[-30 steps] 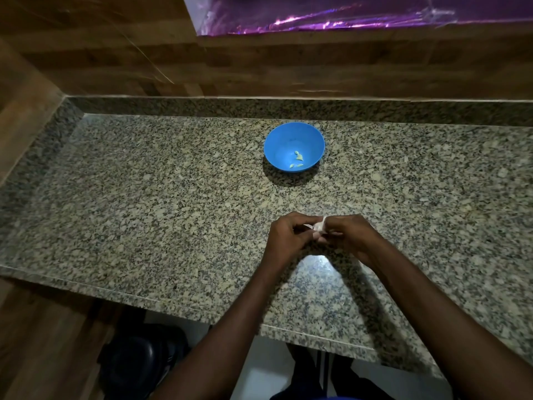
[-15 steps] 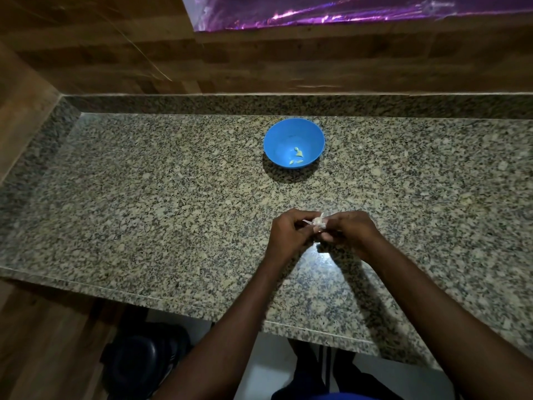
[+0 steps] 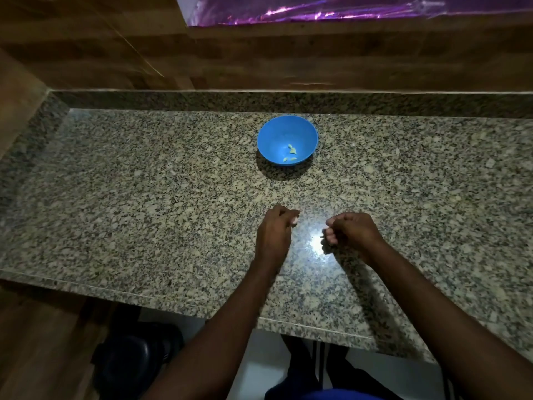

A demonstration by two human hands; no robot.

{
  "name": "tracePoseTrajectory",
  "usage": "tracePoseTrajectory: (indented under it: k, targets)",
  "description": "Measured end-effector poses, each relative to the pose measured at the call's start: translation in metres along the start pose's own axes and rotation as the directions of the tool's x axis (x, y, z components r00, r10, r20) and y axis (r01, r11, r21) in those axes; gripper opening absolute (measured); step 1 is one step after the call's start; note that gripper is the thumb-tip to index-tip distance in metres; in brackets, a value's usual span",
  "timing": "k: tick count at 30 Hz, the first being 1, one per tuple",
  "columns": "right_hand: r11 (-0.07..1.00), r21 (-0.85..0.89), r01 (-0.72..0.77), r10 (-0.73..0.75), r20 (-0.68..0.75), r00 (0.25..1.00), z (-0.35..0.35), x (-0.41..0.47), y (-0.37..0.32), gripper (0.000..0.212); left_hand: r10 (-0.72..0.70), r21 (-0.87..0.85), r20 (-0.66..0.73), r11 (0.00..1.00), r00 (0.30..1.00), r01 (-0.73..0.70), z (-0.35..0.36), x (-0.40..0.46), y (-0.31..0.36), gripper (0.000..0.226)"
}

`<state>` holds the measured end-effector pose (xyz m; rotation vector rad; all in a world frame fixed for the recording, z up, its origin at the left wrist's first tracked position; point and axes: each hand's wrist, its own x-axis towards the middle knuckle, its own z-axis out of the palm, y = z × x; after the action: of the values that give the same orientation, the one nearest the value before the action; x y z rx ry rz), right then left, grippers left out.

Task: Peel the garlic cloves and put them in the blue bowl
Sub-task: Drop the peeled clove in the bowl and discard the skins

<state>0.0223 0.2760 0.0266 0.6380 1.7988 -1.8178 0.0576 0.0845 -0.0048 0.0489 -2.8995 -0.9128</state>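
Left hand curled, pale garlic clove at its fingertips, right hand curled apart, contents unclear, blue bowl beyond on tabletop

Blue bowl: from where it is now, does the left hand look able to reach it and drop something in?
Probably yes. The left hand is over the granite counter, and the blue bowl stands open beyond it with only bare counter between. The right hand is off to the side, apart from that path.

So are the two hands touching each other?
Apart. The head view shows the left hand and right hand separated, with bare shiny countertop visible between them.
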Motion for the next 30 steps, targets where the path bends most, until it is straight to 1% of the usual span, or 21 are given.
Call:
tracePoseTrajectory:
  k: [3, 5, 8, 10, 12, 14, 15, 16, 18, 19, 21, 24, 28, 30]
  targets:
    - [0.999, 0.049, 0.016, -0.017, 0.012, 1.000, -0.004, -0.004, 0.001, 0.011, 0.076, 0.081, -0.067, 0.994, 0.995, -0.070, 0.005, -0.009, 0.002, 0.048]
    - [0.998, 0.064, 0.027, -0.029, 0.029, 0.999, -0.006, -0.006, 0.002, 0.012, 0.124, 0.117, -0.110, 0.987, 0.986, -0.111, 0.010, -0.019, 0.009, 0.043]
    - [0.999, 0.009, 0.034, -0.034, -0.033, 0.999, -0.009, -0.001, 0.009, 0.010, 0.191, 0.098, -0.048, 0.978, 0.980, -0.185, 0.020, -0.035, 0.025, 0.034]
    - [0.998, -0.045, 0.054, -0.057, -0.070, 0.996, -0.012, 0.003, 0.014, 0.008, 0.217, 0.104, 0.014, 0.971, 0.976, -0.217, 0.030, -0.041, 0.028, 0.035]
    - [0.991, -0.100, 0.094, -0.101, -0.068, 0.993, -0.016, 0.004, 0.016, 0.004, 0.204, 0.155, 0.057, 0.965, 0.977, -0.211, 0.038, -0.046, 0.026, 0.038]
    - [0.969, -0.198, 0.150, -0.164, -0.059, 0.985, -0.020, 0.005, 0.017, 0.009, 0.175, 0.190, 0.074, 0.964, 0.982, -0.186, 0.042, -0.048, 0.022, 0.041]
    - [0.943, -0.276, 0.189, -0.212, -0.057, 0.976, -0.022, 0.006, 0.018, 0.013, 0.169, 0.197, 0.079, 0.963, 0.982, -0.181, 0.042, -0.049, 0.020, 0.042]
    - [0.894, -0.383, 0.230, -0.274, -0.063, 0.960, -0.022, 0.007, 0.019, 0.016, 0.169, 0.203, 0.083, 0.962, 0.982, -0.182, 0.042, -0.050, 0.019, 0.041]
    - [0.753, -0.590, 0.291, -0.405, -0.066, 0.912, -0.022, 0.007, 0.022, 0.016, 0.167, 0.209, 0.088, 0.961, 0.982, -0.182, 0.041, -0.050, 0.017, 0.040]
    - [0.700, -0.645, 0.306, -0.446, -0.060, 0.893, -0.022, 0.007, 0.024, 0.014, 0.163, 0.212, 0.091, 0.961, 0.982, -0.179, 0.041, -0.050, 0.017, 0.040]
    - [0.639, -0.690, 0.341, -0.492, -0.026, 0.870, -0.022, 0.008, 0.029, 0.010, 0.154, 0.210, 0.098, 0.962, 0.983, -0.172, 0.040, -0.051, 0.018, 0.040]
    - [0.548, -0.729, 0.409, -0.569, 0.032, 0.821, -0.021, 0.012, 0.039, 0.011, 0.156, 0.201, 0.105, 0.964, 0.982, -0.174, 0.040, -0.051, 0.017, 0.040]
    - [0.446, -0.769, 0.458, -0.651, 0.072, 0.755, -0.020, 0.009, 0.049, 0.018, 0.151, 0.196, 0.099, 0.966, 0.983, -0.169, 0.040, -0.051, 0.017, 0.041]
    - [0.352, -0.806, 0.476, -0.685, 0.125, 0.718, -0.017, 0.004, 0.053, 0.021, 0.139, 0.197, 0.099, 0.968, 0.985, -0.156, 0.040, -0.052, 0.019, 0.042]
